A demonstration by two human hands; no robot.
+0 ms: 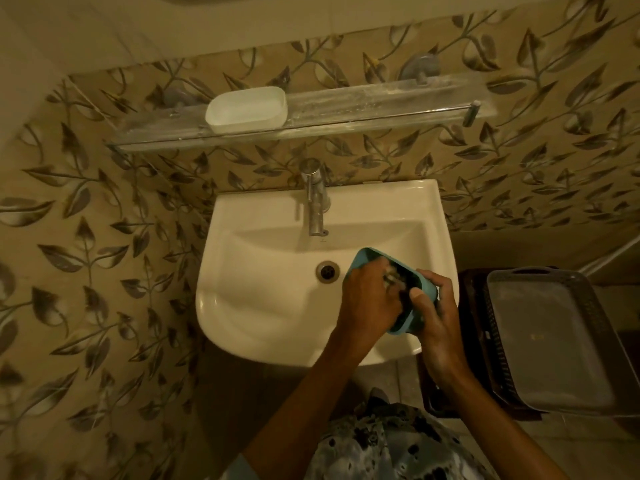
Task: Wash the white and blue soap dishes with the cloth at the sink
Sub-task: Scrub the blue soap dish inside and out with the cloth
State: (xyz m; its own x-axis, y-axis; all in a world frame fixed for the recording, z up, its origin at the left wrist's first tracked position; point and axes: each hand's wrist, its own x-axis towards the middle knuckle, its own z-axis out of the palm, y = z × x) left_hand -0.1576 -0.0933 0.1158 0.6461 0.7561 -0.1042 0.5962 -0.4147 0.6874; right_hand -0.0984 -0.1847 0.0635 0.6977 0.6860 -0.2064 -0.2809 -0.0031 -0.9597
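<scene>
The right hand (440,311) gripped the blue soap dish (403,328) by its near end above the sink (242,220), long axis slanting away-left, while the left hand (369,297), curled round the cloth (394,278), pressed inside it.

2 forearms were in view, both bare down to the left hand (367,301) and the right hand (441,315). The right thumb had a short, rounded nail. An edge of light blue-grey sleeve (238,463) showed at the left upper arm. The top (381,441) was mottled grey-blue and white, with dark blotches and small dark spots scattered across it.
</scene>
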